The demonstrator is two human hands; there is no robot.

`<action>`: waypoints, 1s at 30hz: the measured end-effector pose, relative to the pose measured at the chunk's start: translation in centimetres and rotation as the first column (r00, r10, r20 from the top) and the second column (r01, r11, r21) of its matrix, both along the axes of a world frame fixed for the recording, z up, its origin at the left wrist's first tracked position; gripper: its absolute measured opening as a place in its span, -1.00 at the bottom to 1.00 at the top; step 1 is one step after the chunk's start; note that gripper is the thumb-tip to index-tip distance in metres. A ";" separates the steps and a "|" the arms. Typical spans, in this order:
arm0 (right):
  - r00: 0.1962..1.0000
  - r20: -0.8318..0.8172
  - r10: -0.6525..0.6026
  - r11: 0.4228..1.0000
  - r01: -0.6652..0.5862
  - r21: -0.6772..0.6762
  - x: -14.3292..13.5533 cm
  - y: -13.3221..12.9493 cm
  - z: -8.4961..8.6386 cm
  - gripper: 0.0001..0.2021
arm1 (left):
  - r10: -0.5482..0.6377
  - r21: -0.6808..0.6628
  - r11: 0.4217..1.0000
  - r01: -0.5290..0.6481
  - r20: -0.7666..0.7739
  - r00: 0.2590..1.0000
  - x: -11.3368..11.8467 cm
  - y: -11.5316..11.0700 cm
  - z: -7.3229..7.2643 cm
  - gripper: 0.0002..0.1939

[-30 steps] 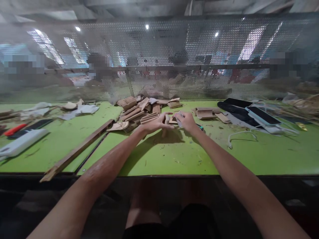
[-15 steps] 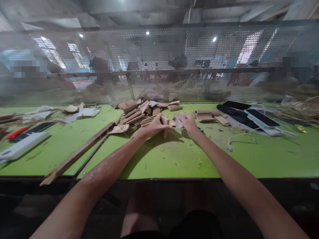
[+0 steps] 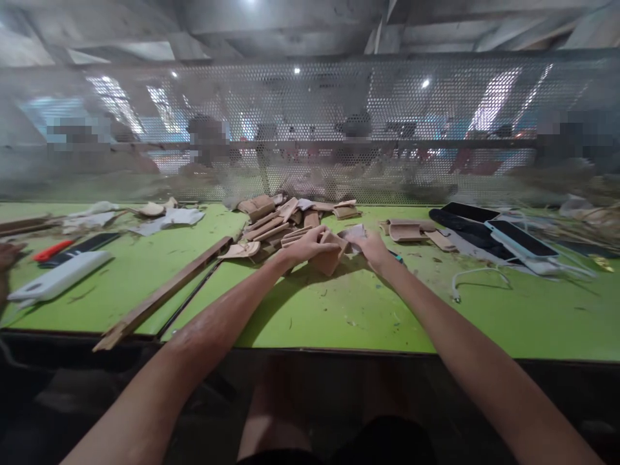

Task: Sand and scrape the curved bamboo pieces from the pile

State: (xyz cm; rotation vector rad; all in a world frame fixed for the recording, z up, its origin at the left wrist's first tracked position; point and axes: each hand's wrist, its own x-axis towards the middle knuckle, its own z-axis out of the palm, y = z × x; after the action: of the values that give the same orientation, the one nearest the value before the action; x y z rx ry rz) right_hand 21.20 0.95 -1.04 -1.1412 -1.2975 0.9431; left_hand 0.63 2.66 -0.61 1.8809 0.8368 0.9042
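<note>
A person's two bare arms reach forward over a bright green bench (image 3: 310, 316), meeting near its middle. The left hand (image 3: 310, 245) is closed around a brown, tile-like piece (image 3: 329, 259), its fingers over the upper part; the piece lies on the right side of that hand, its broad face tilted toward the viewer. Whether its lower edge touches the bench cannot be told. Just beside it, the right hand (image 3: 375, 250) pinches a crumpled, pale grey sheet (image 3: 357, 233) between thumb and fingers. The sheet sits on the left side of this hand, close to the upper right edge of the brown piece; whether the two touch is unclear. A small teal-ended object (image 3: 396, 256) shows just right of the right wrist.

Behind and to the left of the left hand is a loose pile of brown pieces (image 3: 265, 227), some curved. More curved pieces (image 3: 405, 231) lie right of the right hand, near two dark-screened devices (image 3: 520, 237) and a white cable (image 3: 477, 271). Toward the left are a long wooden strip (image 3: 167, 290), a white power strip-like bar (image 3: 62, 276) and a red-handled tool (image 3: 53, 250). Another person's hand (image 3: 8, 256) shows at the far left edge.
</note>
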 end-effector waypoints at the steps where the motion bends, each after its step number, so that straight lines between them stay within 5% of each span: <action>1: 1.000 -0.004 -0.006 1.000 0.006 0.008 0.0 0.0 0.0 -0.70 | 0.042 -0.035 0.999 -0.041 0.049 0.998 0.2 -0.2 -0.1 -0.60; 8: 0.999 0.029 -0.045 0.998 0.044 0.049 0.1 -0.5 0.8 -0.76 | -0.024 -0.308 0.946 0.105 0.255 0.967 0.9 -1.0 -0.5 -0.56; 12: 0.975 0.222 -0.004 0.960 -0.059 0.274 0.1 -0.2 0.5 -0.65 | -0.094 -0.252 0.956 0.150 0.221 0.971 1.3 -1.3 -0.2 -0.62; 16: 0.877 0.458 -0.148 0.862 -0.113 0.494 -0.3 -0.1 0.2 -0.68 | -0.093 -0.109 0.986 0.124 0.259 0.962 2.6 -1.9 -0.1 -0.67; 24: 0.612 0.708 -0.352 0.767 -0.246 0.593 -1.3 -1.3 0.6 -0.65 | -0.035 -0.077 0.995 0.061 0.305 0.952 3.4 -2.4 -0.4 -0.78; 27: 0.591 0.705 -0.392 0.777 -0.198 0.598 -1.0 -0.7 0.2 -0.64 | -0.102 -0.085 0.987 0.136 0.321 0.942 3.4 -2.1 -0.2 -0.79; 30: 0.586 0.690 -0.424 0.768 -0.172 0.617 -1.3 -0.4 -0.3 -0.64 | -0.059 -0.069 0.994 0.085 0.312 0.948 3.5 -1.9 -0.1 -0.82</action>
State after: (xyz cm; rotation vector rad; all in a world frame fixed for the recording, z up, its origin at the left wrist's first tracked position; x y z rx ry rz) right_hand 19.85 0.51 -1.37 -1.1022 -2.0155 -0.2808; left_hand 4.11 0.75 -0.75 1.6331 0.6000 1.0695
